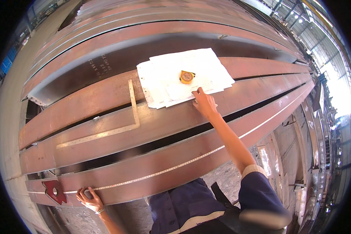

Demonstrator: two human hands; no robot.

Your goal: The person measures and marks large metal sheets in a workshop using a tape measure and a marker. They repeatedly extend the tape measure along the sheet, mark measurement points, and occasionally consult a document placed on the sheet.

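My left hand [90, 199] rests on the nearest steel beam [152, 191], thumb and fingers apart, at the edge of a long tape measure blade [163, 171] stretched along it. Left of that hand, a dark red flat piece with a hole [55, 192] sits across the blade. My right hand [204, 104] is at the near edge of a stack of white paper sheets [179, 93], fingers curled. A small pale bit shows beside its knuckles; what it grips is unclear. On the sheets lies a yellow and black tape measure case [187, 77].
An L-shaped metal square [135, 113] lies on the middle beam, left of the papers. Dark gaps run between the beams. Behind them stands a taller beam [105, 64] with pale markings, then several more. Metal racks [306, 121] stand on the right.
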